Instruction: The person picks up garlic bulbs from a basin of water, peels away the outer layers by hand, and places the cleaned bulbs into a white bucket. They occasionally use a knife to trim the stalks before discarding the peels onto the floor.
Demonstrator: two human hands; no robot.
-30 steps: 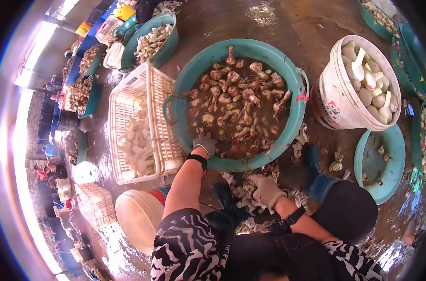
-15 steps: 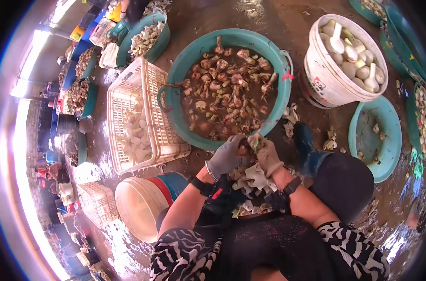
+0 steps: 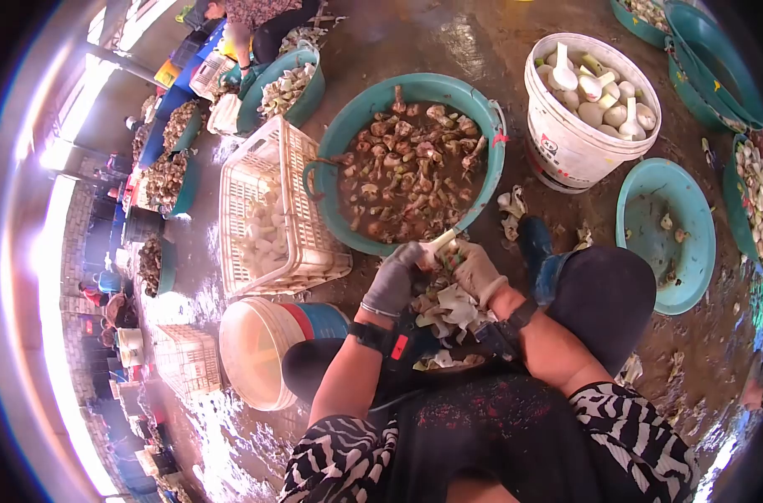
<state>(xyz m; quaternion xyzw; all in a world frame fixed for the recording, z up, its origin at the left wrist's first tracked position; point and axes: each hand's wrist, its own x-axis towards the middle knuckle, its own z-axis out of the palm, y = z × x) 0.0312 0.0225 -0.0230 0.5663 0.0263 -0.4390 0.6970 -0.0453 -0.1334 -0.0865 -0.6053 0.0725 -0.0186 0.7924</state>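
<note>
Where the near rim of the large round teal plastic tub (image 3: 329, 199) curves toward the person, a pale garlic bulb with a long white stem (image 3: 434, 248) is held up just beside it, between the two gloved hands. The left hand (image 3: 392, 281), in a grey knitted glove, has its fingers closed around the bulb. The right hand (image 3: 480, 275), in an off-white glove, is at the near side of the tub too, fingers curled close against the stem; whether they grip it or something small besides, I cannot tell.

Brown, unpeeled garlic bulbs (image 3: 411, 172) lie in murky water inside the tub. Loose whitish peelings (image 3: 450, 312) are heaped below the hands, on the person's side of the tub. Just left of the tub is a white slatted plastic crate (image 3: 301, 204) with pale bulbs in it; nearer the person on that same side is a cream plastic bucket with red and blue bands (image 3: 256, 354). To the tub's right, a tall white plastic bucket (image 3: 557, 159) is filled with clean white bulbs, and a smaller teal basin (image 3: 626, 220) with a few scraps is farther right. Beyond the tub, to the left, another person (image 3: 264, 17) bends beside a second teal tub piled with bulbs.
</note>
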